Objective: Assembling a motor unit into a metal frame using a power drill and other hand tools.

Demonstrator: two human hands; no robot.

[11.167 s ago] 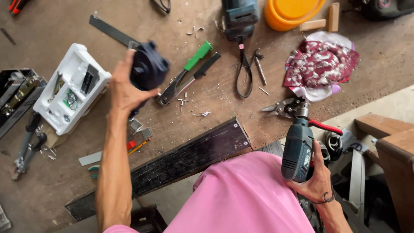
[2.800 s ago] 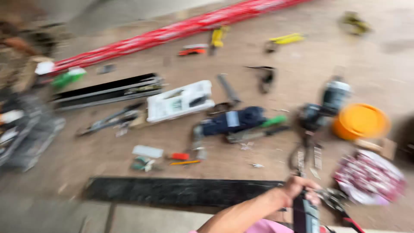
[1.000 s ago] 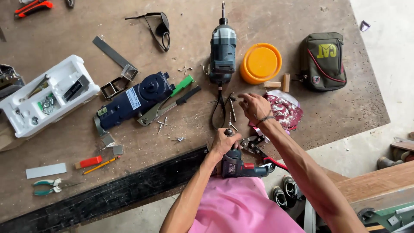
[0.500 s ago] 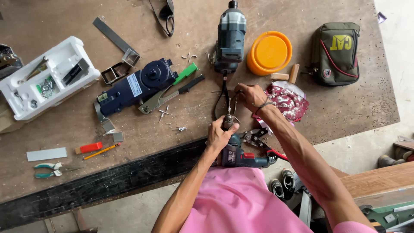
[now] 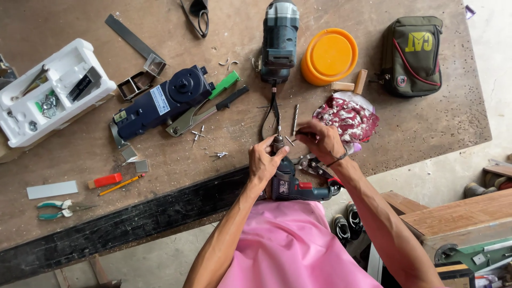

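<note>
Left hand (image 5: 265,162): closed around chuck of dark blue cordless drill (image 5: 288,184).
Right hand (image 5: 322,141): pinching thin metal bit (image 5: 300,133) just above drill.

Drill (image 5: 288,184) at table's (image 5: 426,133) near edge, door closer (image 5: 160,101) left, lid (image 5: 330,56) and pouch (image 5: 413,53) beyond

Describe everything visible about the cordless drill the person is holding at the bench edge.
The cordless drill is dark blue-grey with a red patch by the handle and a metal chuck at its front. It lies at the near edge of the workbench, chuck pointing away from the person, body toward the pink shirt. The left hand wraps over its body near the chuck. The right hand pinches something small and thin just beside the chuck; whether it is a bit cannot be told.
</note>
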